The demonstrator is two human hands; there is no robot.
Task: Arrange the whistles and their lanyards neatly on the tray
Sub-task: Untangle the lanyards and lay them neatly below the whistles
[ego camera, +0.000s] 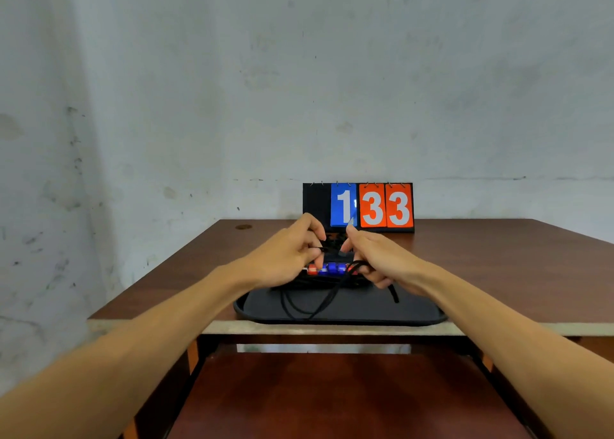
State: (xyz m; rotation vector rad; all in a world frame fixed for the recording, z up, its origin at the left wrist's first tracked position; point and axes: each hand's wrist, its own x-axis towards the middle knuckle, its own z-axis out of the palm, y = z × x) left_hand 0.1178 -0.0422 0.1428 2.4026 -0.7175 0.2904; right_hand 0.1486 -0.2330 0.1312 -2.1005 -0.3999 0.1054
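Observation:
A black tray [392, 309] lies at the table's front edge. At its far side sits a row of red and blue whistles [327, 268], partly hidden by my fingers. Black lanyards [309, 302] trail from them in loose loops across the tray. My left hand [289, 255] hovers over the whistles' left end, fingers pinched on a black lanyard cord. My right hand [378, 259] is at the right end with black cord looped around its fingers, and a short end hangs down by the palm.
A flip scoreboard [372, 206] showing 1 and 33 stands at the back of the brown table [498, 259], just beyond my hands. A plastered wall rises behind. A lower wooden shelf [332, 395] shows beneath the tabletop.

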